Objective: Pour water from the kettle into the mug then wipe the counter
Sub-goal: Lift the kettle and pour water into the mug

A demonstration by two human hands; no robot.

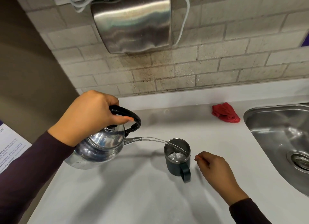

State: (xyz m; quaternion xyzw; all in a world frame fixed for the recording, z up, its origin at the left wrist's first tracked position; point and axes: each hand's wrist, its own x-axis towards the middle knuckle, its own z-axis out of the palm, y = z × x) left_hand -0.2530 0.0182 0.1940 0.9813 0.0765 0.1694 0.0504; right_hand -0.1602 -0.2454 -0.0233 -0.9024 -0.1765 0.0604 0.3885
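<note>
My left hand (87, 116) grips the black handle of a shiny steel kettle (100, 146), which is lifted and tilted to the right. A stream of water (155, 139) arcs from its spout into a dark mug (177, 163) with a steel inside, standing upright on the white counter (133, 190). Water foams in the mug's bottom. Its handle points toward me. My right hand (215, 170) rests on the counter just right of the mug, apart from it, fingers loosely curled and holding nothing. A crumpled red cloth (225, 112) lies at the back of the counter.
A steel sink (275, 131) is set into the counter at the right, with its drain near the frame edge. A steel dispenser (133, 21) hangs on the tiled wall above the counter, with a white cord beside it. A printed sheet (8, 148) lies at far left.
</note>
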